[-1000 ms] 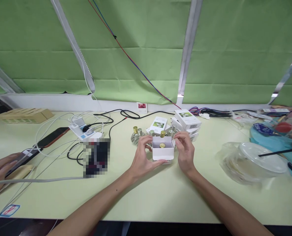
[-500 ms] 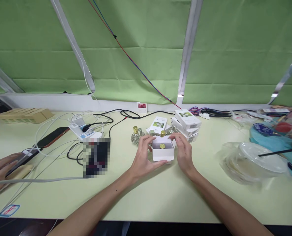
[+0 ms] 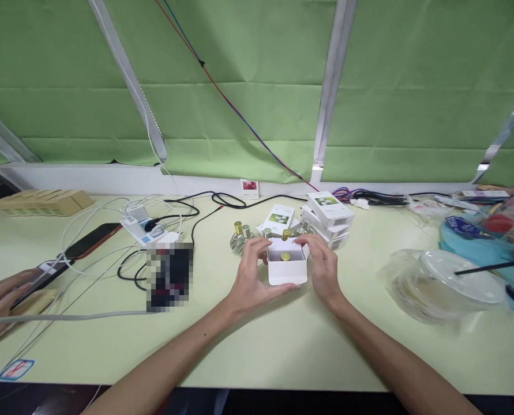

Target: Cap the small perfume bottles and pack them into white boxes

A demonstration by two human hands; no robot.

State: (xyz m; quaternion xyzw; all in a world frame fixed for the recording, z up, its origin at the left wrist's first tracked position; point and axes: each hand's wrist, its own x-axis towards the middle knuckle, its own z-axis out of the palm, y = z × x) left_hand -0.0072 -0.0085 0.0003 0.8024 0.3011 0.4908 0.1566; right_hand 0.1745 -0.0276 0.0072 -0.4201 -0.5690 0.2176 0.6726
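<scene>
Right hand (image 3: 325, 270): since the first frame, fingertips shifted inward to the rear right corner of the box (image 3: 287, 274); half-curled; firmness of pinch cannot be told.
Bearing on work: both hands now at the box; judged better steadied, top uncovered.
Left hand (image 3: 248, 282): partly closed, gripping the box, thumb along its front; little changed.
Box position: before the bottles (image 3: 238, 242), front edge slightly lower than half a second ago.
Gold cap (image 3: 285, 256): inside the box, visible throughout.
</scene>
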